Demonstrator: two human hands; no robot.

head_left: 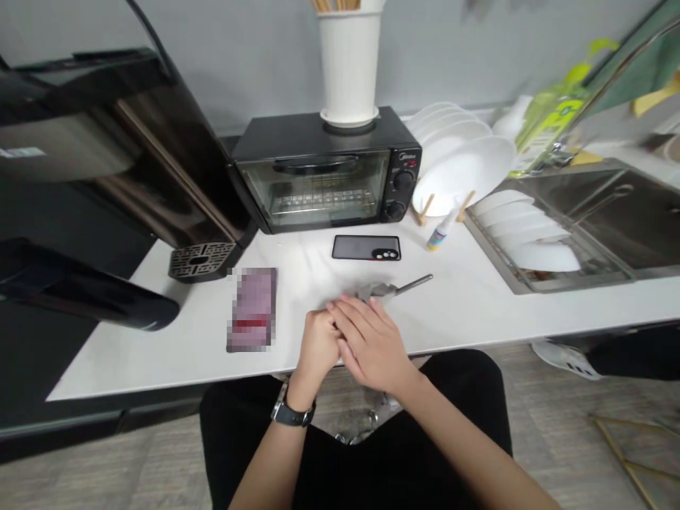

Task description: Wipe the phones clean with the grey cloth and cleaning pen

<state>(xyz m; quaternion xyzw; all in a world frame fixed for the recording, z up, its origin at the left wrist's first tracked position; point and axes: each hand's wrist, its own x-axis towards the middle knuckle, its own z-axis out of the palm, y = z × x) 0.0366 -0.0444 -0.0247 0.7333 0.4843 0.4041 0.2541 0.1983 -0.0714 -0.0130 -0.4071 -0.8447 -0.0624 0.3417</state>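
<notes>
My left hand (317, 341), with a dark watch (291, 411) on its wrist, is closed at the counter's front edge. Its fingers are mostly hidden, so what is in them, if anything, does not show. Over it lies my right hand (369, 341), fingers stretched out and resting across the left hand's knuckles. Just beyond my right fingertips is a crumpled grey cloth (376, 290), partly covered by that hand. A thin metal rod or handle (415, 284) sticks out of the cloth to the right.
A phone in a case (365, 247) lies before a toaster oven (324, 184); a blurred pinkish phone-like slab (252, 312) is left. A small bottle (440, 232) stands near racked plates (462, 170). At right is a sink (610, 212) with bowls (525, 230); far left, a tall black appliance (159, 142).
</notes>
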